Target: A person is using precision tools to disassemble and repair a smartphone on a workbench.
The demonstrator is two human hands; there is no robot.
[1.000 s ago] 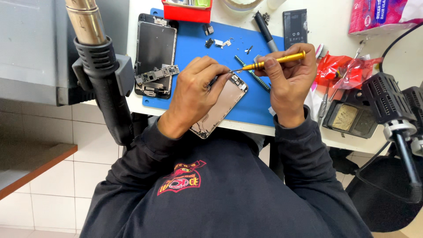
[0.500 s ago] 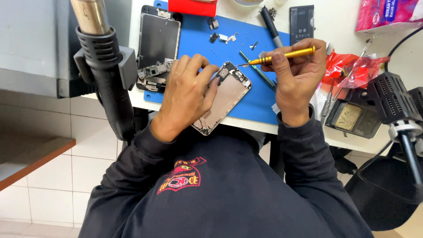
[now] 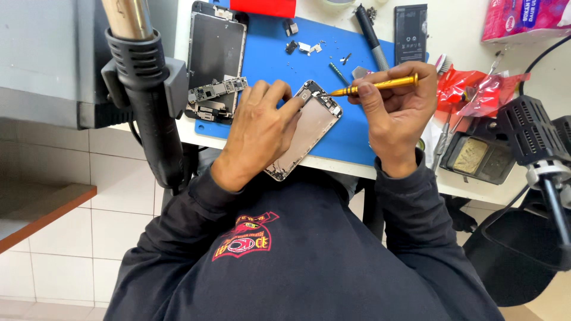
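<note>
1. Pinning down the opened silver-gold metal phone housing (image 3: pixel 309 128), the left hand (image 3: pixel 262 134) lies flat across it, fingers pressed on, not curled round; the housing sits tilted on the near edge of the blue rubber work mat (image 3: pixel 267 59), its near end overhanging the white counter (image 3: pixel 470 41).
2. Change to call: the left hand has slid back since a moment ago, so more of the bare far end shows, and the tool tip now meets that corner.
3. That points to work on a small fastener there, by my reading.
4. Right hand (image 3: pixel 395 116): grip clamped on the slim golden knurled metal screwdriver (image 3: pixel 380 85), held nearly level, pointing left.
5. Far left on the mat lies a glossy black glass screen panel (image 3: pixel 217 44), with a long green-and-silver circuit board (image 3: pixel 217 92) at its near end.
6. Tiny screws and brackets are scattered at the far side; a matte black rectangular battery (image 3: pixel 410 27) rests far right.
7. A ribbed black plastic hot-air gun (image 3: pixel 146 101) hangs at left.
</note>
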